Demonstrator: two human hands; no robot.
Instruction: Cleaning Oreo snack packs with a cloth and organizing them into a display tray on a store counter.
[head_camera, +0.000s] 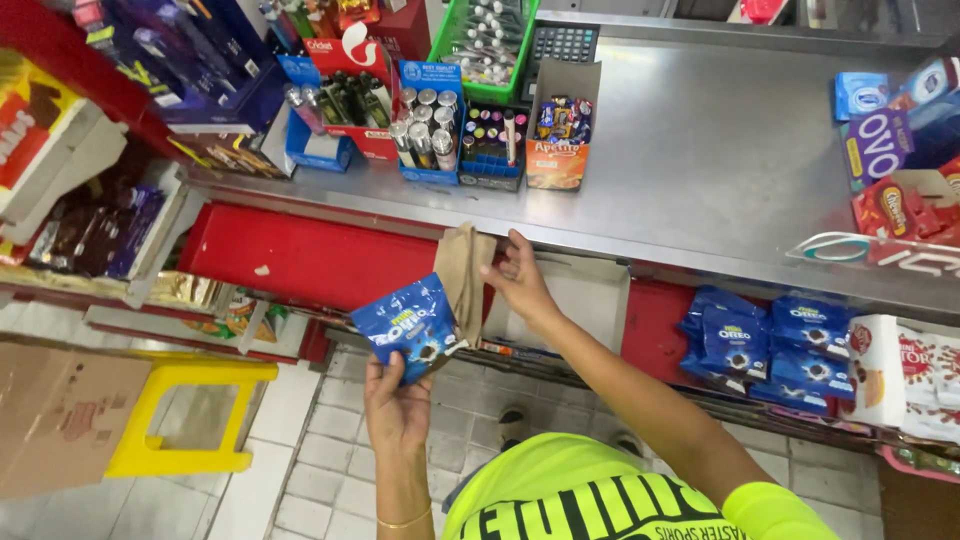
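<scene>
Steel counter (700, 170) tops red shelves (300, 255) over tiled floor (330, 470).

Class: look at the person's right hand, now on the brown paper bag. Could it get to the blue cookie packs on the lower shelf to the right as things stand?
Probably yes. The right hand holds only the brown paper bag, and the blue cookie packs lie at the open front of their shelf, with nothing visible between.
</scene>
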